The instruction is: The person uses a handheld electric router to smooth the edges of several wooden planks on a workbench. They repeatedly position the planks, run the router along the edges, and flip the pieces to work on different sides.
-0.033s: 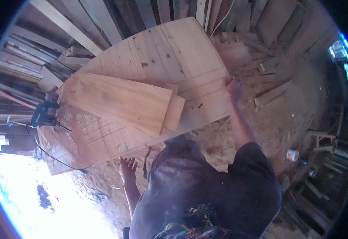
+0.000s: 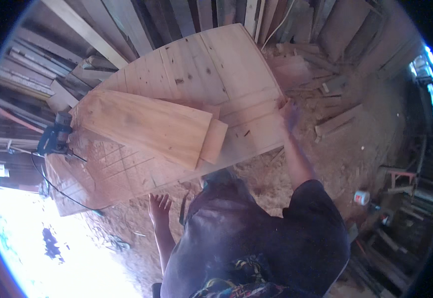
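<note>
A broad wooden worktop [image 2: 253, 69] made of planks lies before me, dusted with sawdust. My right hand [image 2: 287, 113] is at its right edge, arm stretched out, fingers curled on the rim. Low on the left, my left hand [image 2: 160, 206] hangs by the near edge with its fingers apart and nothing in it. Two smooth boards lie stacked at a slant on the worktop: the upper board [image 2: 147, 126] covers most of the lower board [image 2: 214, 141]. A dark power tool [image 2: 56, 136] with a cord sits at the left end.
Timber planks [image 2: 85, 32] lean in rows behind the worktop and along the left. Wood offcuts [image 2: 339, 121] lie on the sawdust-covered ground [image 2: 320, 154] at right, with a white tub [image 2: 361, 197] farther down. Bright light floods the lower left.
</note>
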The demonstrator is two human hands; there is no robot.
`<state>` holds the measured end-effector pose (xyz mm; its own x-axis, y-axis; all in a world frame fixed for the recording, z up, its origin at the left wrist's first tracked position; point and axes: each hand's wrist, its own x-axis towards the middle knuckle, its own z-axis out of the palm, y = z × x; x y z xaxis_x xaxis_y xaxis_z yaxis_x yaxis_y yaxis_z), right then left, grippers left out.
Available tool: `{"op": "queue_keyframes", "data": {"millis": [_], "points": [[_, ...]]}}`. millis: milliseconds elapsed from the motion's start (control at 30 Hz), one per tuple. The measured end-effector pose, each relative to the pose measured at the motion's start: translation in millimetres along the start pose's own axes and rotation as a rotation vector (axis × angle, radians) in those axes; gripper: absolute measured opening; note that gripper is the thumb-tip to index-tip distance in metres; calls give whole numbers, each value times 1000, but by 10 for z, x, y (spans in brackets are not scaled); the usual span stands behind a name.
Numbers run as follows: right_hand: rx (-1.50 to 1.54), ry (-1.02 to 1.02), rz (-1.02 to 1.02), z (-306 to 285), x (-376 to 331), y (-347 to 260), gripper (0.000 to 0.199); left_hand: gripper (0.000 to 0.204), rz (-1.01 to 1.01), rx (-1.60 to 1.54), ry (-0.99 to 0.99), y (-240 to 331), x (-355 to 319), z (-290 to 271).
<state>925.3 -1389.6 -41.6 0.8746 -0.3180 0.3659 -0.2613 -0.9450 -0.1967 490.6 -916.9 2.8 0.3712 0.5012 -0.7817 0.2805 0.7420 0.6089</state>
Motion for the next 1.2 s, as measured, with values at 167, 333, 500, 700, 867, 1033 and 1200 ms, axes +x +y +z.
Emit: {"op": "queue_keyframes", "data": {"millis": [167,333,500,700,867,1033,1200], "points": [[205,-207,28,-364,-101,-509,53,62,92,-66,-317,-583,-57,575],[136,-134,12,-89,16,-310,59,59,-6,18,-387,-858,-428,1411],[299,-183,-44,-253,40,-430,55,52,-55,19,-459,-1176,-561,1942],[698,-408,-360,-216,228,60,43,63,16,-26,-462,-1543,-801,2792],[937,-565,-407,-537,466,706,40,69,162,-148,-134,-1975,-819,3218],[749,-893,-278,-161,737,2001,30,64,259,-202,52,-2164,-999,3463],[607,-1026,-260,272,1045,2771,26,53,270,-273,20,-2396,-1152,3913]]}}
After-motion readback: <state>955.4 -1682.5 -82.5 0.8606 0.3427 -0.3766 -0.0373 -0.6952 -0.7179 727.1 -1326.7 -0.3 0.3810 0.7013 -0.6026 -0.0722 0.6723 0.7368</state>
